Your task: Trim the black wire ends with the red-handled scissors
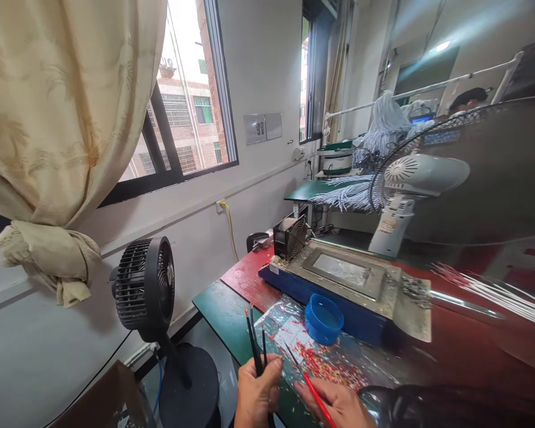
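Observation:
My left hand (256,392) is at the bottom edge, closed around a few thin black wires (254,339) that stick up with bare copper tips. My right hand (336,404) lies just to the right of it and pinches a red wire (316,398) that points up-left. Both hands hover over a clear plastic sheet (365,365) strewn with small red bits of insulation (325,362). A blue round cup (323,319) stands on the sheet just beyond the hands, in front of a flat solder pot (339,273) on a blue base.
A black floor fan (145,291) stands left of the green and red bench (223,309). A small black fan (289,236) sits behind the solder pot. A white desk fan (410,178) looms at right. White wires (494,291) lie at right. A curtain (62,119) hangs at left.

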